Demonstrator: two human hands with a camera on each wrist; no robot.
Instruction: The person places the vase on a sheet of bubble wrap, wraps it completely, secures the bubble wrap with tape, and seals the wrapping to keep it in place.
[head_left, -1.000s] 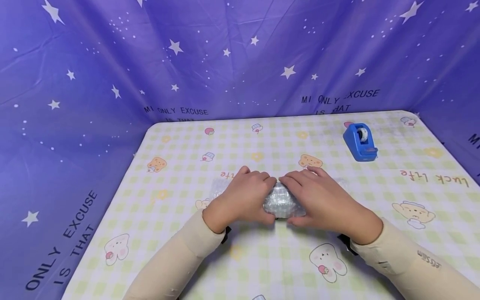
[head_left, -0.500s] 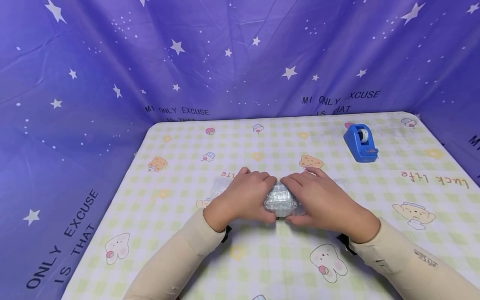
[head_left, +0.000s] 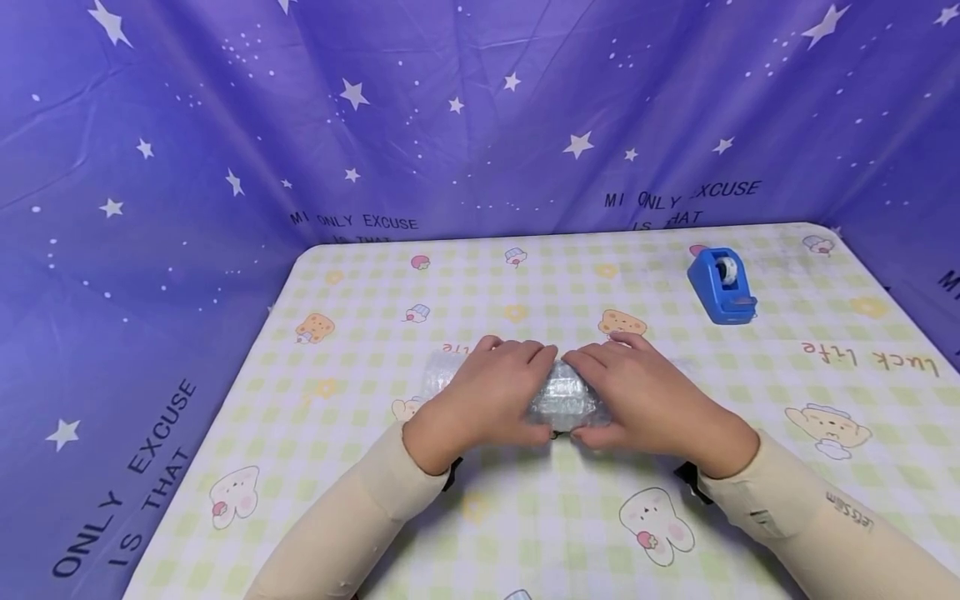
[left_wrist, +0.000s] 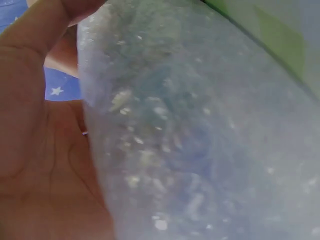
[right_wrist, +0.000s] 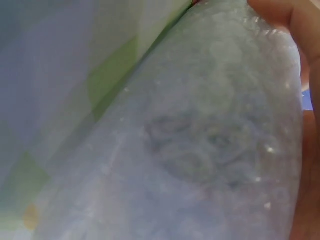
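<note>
A bundle of clear bubble wrap [head_left: 566, 398] lies on the table's middle, rolled into a rounded shape. From the left, my left hand [head_left: 495, 398] grips it with fingers over the top and the thumb on the near side. My right hand [head_left: 637, 402] holds the other end in the same way, its fingertips close to the left ones. Loose flat wrap sticks out past the left hand. The left wrist view is filled by the bubbled surface of the wrap [left_wrist: 200, 140]. In the right wrist view, a blurred darker outline shows through the wrap [right_wrist: 200, 150]; what it is, I cannot tell.
A blue tape dispenser [head_left: 722, 287] with a white roll stands at the table's back right. Checked cloth [head_left: 360, 483] with cartoon prints covers the table. A purple starry curtain [head_left: 450, 142] hangs behind and along both sides.
The fingers of my left hand have shifted slightly to the right over the bubble wrap. My right hand keeps nearly the same place, and the tape dispenser has not moved.
</note>
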